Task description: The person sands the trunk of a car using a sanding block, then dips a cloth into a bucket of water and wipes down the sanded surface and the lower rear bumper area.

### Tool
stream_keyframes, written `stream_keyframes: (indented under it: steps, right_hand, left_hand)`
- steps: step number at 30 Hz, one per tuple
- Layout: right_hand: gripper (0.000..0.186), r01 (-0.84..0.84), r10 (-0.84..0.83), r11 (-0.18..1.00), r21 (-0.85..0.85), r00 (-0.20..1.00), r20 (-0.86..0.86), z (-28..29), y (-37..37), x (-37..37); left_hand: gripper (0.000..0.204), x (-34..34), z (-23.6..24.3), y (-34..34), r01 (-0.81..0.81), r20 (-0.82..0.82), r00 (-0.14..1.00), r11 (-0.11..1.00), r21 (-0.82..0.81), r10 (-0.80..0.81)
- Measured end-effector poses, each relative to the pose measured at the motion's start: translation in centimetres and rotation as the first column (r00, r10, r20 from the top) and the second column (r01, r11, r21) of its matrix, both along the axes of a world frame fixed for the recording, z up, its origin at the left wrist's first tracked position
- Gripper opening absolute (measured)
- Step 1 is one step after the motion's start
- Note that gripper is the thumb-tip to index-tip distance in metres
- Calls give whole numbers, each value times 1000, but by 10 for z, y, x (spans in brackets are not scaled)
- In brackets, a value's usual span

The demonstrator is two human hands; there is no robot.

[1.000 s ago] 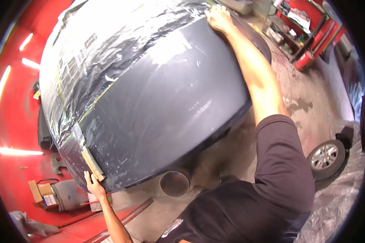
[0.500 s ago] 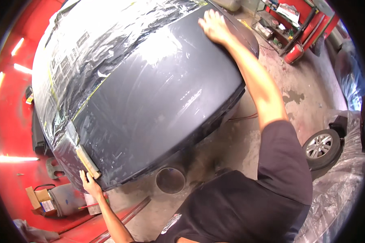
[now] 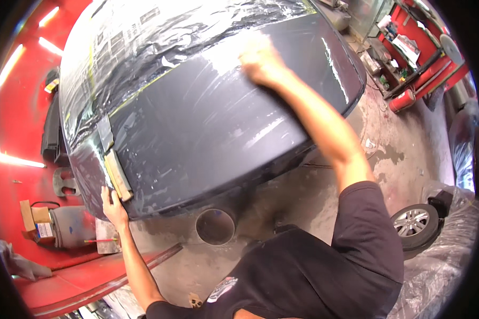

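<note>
A dark grey car panel (image 3: 197,138) fills the middle, with crinkled plastic sheeting (image 3: 143,26) over its upper part along a yellow tape line (image 3: 136,94). My left hand (image 3: 113,207), fingers apart, rests at the panel's lower left edge, just beside a long pale block (image 3: 117,175). A grey piece (image 3: 105,133) lies above that block. My right hand (image 3: 263,61) is over the upper right of the panel, blurred by motion, so I cannot make out its fingers or anything in them.
A red shelving cart (image 3: 425,64) stands upper right, a wheel (image 3: 412,234) at lower right beside plastic sheeting (image 3: 430,287). A round container (image 3: 214,227) is below the panel. A grey drum (image 3: 77,228), cardboard box (image 3: 37,218) and red ledge (image 3: 90,279) are at left.
My right hand has moved from the panel's top right corner inward, left and down across the surface, and is now blurred. My left hand stays beside the pale block. The view has shifted somewhat.
</note>
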State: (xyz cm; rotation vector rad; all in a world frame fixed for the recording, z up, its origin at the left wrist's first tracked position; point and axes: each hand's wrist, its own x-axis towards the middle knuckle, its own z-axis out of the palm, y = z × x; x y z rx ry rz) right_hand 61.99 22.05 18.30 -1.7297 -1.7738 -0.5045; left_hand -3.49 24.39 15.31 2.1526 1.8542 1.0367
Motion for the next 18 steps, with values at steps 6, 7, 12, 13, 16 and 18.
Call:
stream_keyframes:
  steps: [6, 7, 12, 13, 16, 18]
  right_hand:
    - [22, 9, -7, 998, -69, 999, 32, 4, -7, 38]
    - [26, 204, -206, 978, -42, 978, -40, 23, -19, 67]
    - [13, 118, -103, 992, -54, 969, 225, 20, 6, -2]
    - [12, -20, 7, 998, 62, 979, 204, 1, 24, -39]
    - [23, -128, 126, 987, 100, 992, 32, -2, 56, -195]
    - [23, -298, 293, 939, -170, 955, -53, 21, 57, -196]
  left_hand:
    - [43, -18, -5, -9, -34, -22, 999, 999, 19, 35]
    - [43, -11, -1, -10, -50, -39, 998, 998, 25, 50]
    - [44, -8, 0, -8, -120, -88, 989, 992, 41, 123]
    - [44, 2, -1, 1, -106, -73, 991, 993, 46, 109]
    - [45, 7, -7, 5, -36, -69, 997, 999, 17, 37]
    - [46, -7, -6, 3, -32, -103, 994, 999, 19, 34]
